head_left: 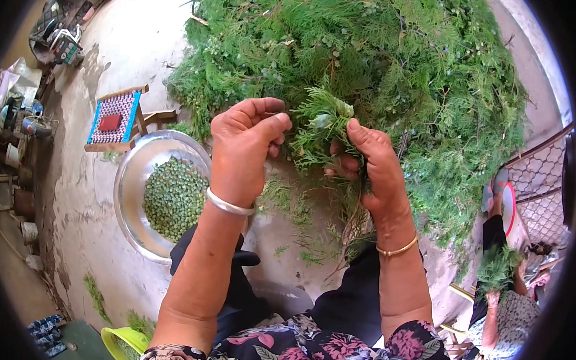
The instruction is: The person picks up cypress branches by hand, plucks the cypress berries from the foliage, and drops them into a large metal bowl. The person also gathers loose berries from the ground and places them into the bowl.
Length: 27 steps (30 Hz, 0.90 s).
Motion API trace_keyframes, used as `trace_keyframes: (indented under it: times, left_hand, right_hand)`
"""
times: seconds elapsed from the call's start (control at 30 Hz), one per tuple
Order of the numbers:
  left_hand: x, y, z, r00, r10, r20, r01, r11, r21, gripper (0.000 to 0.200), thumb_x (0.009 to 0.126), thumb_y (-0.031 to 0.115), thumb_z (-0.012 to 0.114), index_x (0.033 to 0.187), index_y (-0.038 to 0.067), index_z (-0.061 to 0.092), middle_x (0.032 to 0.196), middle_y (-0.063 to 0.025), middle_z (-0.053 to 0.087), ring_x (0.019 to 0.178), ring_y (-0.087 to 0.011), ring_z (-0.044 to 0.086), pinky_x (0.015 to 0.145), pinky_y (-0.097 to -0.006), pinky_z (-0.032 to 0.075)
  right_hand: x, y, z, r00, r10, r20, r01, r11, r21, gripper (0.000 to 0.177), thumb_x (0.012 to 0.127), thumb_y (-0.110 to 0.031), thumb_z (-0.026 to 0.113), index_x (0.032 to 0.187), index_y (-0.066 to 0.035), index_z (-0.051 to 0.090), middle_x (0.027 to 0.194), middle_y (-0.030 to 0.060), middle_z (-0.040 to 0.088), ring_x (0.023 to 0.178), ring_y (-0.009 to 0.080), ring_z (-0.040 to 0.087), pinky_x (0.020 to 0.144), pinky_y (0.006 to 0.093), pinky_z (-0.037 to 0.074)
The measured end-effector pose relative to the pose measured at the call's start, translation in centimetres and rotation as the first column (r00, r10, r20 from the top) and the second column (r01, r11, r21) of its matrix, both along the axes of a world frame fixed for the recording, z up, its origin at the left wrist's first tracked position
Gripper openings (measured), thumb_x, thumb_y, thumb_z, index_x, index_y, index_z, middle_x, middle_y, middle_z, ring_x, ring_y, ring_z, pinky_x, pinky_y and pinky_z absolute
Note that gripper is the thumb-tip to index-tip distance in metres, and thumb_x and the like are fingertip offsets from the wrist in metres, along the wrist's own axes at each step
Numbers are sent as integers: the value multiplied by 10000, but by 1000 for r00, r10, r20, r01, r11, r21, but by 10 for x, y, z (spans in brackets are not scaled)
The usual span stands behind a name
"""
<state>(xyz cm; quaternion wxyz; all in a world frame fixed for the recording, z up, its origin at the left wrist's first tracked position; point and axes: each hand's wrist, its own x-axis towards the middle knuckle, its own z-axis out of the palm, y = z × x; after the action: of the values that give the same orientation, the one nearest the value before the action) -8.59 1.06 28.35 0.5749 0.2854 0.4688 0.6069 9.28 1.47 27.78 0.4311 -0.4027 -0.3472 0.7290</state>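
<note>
My right hand [371,157] grips a leafy green sprig [322,121] between thumb and fingers, with a pale green cone showing among its leaves. Just left of the sprig is my left hand [251,131], its fingers curled and the thumb against the index finger; whether anything small is between them is hidden. A wide metal basin [128,181] holding many small green cones [173,198] stands on the floor beside my left forearm. Beyond both hands lies a large heap of green branches [368,49].
A low stool [138,117] with a red object [110,123] on its woven seat stands above the basin. At the lower left is a yellow-green tub [111,345]. Another person [502,321] sits at the right, holding greenery, near a wire mesh panel [541,189].
</note>
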Motion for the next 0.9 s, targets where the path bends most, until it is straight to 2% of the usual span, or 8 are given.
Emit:
trace_keyframes:
  times: [0.07, 0.27, 0.43, 0.53, 0.67, 0.77, 0.83, 0.9]
  left_hand:
    - [1, -6, 7, 945, -10, -327, 48, 993, 110, 116, 819, 55, 621, 898, -26, 644, 675, -20, 605, 534, -49, 476, 471, -187, 372]
    - [0, -6, -1, 739, -161, -654, 378, 903, 205, 164, 757, 14, 661, 911, -41, 652, 627, 37, 552, 556, -19, 446, 485, -191, 368]
    - [5, -7, 1, 677, -44, -735, 286, 935, 208, 71, 762, 21, 662, 797, -37, 639, 604, 28, 541, 548, -18, 448, 467, -195, 364]
    - [12, -9, -1, 804, -74, -590, 161, 982, 96, 126, 812, 86, 647, 736, -10, 617, 584, 14, 542, 517, -29, 449, 441, -198, 353]
    - [19, -8, -2, 991, -113, -73, 109, 993, -52, 248, 881, 230, 597, 722, 40, 592, 573, -19, 549, 459, -62, 456, 399, -215, 347]
    - [21, -5, -6, 954, -93, 284, 137, 981, -140, 290, 904, 295, 557, 733, 61, 568, 578, -50, 558, 437, -82, 457, 388, -234, 347]
    - [11, 1, -15, 777, -71, 626, 193, 973, -129, 290, 925, 321, 510, 791, 66, 547, 617, -65, 558, 455, -107, 450, 400, -239, 338]
    - [-12, 16, -27, 713, -110, 693, 203, 978, -55, 274, 922, 305, 514, 808, 58, 548, 660, -83, 568, 488, -113, 463, 414, -238, 350]
  right_hand:
    - [1, 2, -4, 999, 33, -21, -32, 998, 63, 291, 914, -296, 544, 877, -26, 647, 745, 19, 628, 584, 55, 515, 523, 205, 443]
    - [-10, -4, 3, 979, -19, 205, -13, 988, 154, 268, 905, -264, 575, 802, -24, 639, 680, -34, 584, 576, 33, 494, 524, 206, 446]
    - [-11, -5, -5, 928, -129, 349, -2, 936, 351, 287, 897, -187, 593, 667, -21, 555, 606, -68, 456, 549, 26, 375, 477, 218, 339]
    - [-12, -7, -3, 896, -180, 407, -31, 886, 462, 311, 887, -144, 602, 624, -20, 494, 584, -72, 386, 547, 36, 311, 464, 237, 270]
    - [-10, -7, -4, 876, -212, 433, -64, 839, 541, 324, 877, -130, 613, 609, -21, 470, 577, -68, 360, 558, 43, 292, 464, 247, 242]
    - [-8, -7, -3, 922, -146, 359, -44, 881, 472, 292, 878, -143, 614, 633, -33, 501, 582, -74, 402, 547, 28, 337, 455, 223, 282]
    - [-7, -13, 12, 962, -107, 252, 12, 935, 354, 235, 880, -149, 609, 686, -35, 543, 610, -68, 460, 557, 23, 390, 457, 209, 322]
    - [-1, -16, 14, 988, -79, 134, 48, 973, 225, 186, 882, -155, 605, 740, -37, 584, 637, -62, 517, 567, 19, 444, 460, 196, 363]
